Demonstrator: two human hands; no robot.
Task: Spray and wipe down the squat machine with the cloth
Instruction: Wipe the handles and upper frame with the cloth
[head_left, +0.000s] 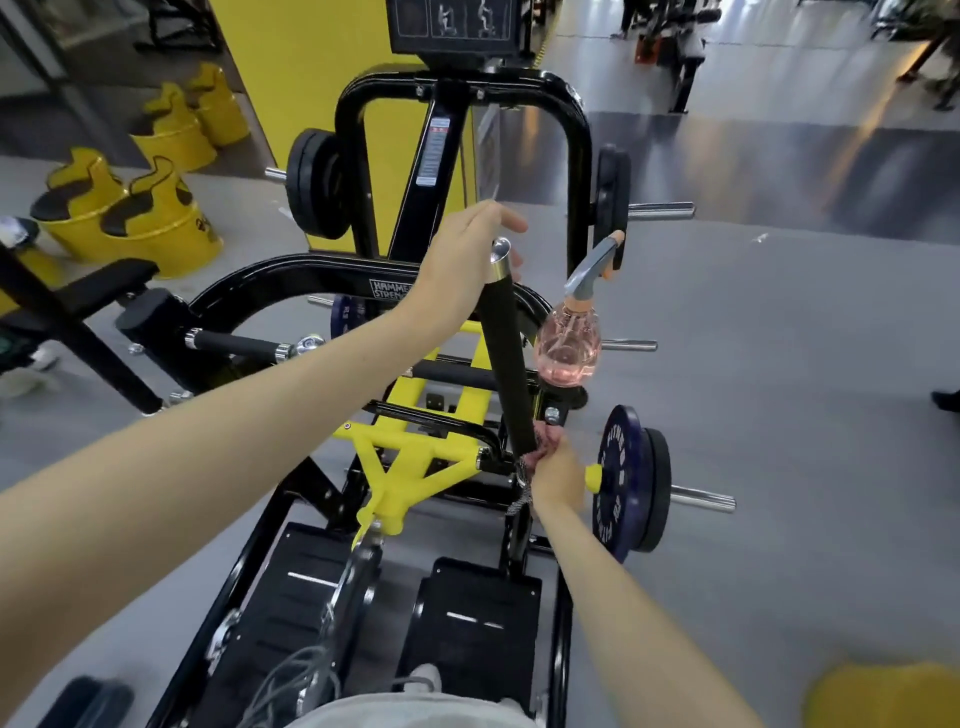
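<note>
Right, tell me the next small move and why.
Probably slide the cloth up the handle: the right hand grips it round the handle's base, the left hand is at the top, and the whole length lies above the cloth.

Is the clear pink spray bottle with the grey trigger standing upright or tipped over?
Upright, leaning slightly: the clear pink spray bottle sits base-down on a black ledge of the squat machine, grey trigger head uppermost.

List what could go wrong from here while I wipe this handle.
1. The clear pink spray bottle perches on a narrow black ledge beside the black padded handle; jolting the handle could topple it.
2. The right hand wraps the pink cloth close to the silver bolt; the cloth's dangling end might snag there.
</note>
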